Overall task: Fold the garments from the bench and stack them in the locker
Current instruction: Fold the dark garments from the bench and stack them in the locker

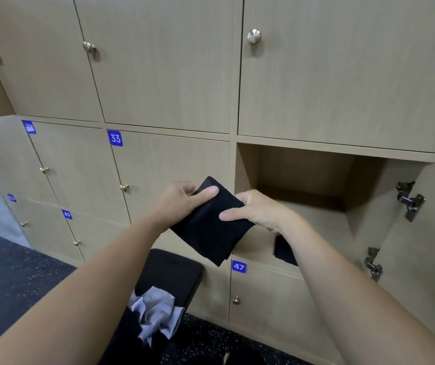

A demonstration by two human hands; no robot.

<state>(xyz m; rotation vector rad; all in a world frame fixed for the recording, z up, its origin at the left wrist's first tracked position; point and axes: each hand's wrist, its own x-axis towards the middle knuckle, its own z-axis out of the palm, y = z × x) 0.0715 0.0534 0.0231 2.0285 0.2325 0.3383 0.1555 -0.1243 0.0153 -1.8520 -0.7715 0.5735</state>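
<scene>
A person's left hand (pixel 182 200) and right hand (pixel 256 210) each pinch a folded black garment (pixel 208 227) between thumb and fingers. They hold it in the air just in front of the open locker (pixel 248 164), where another dark piece (pixel 285 251) lies at the front edge, partly hidden by the right forearm. With a crumpled grey garment (pixel 156 309) lying on the dark padded surface (pixel 171 267) below, stacking this one well likely calls for firm pinches so the folds hold, then laying it flat and square atop the dark piece.
</scene>
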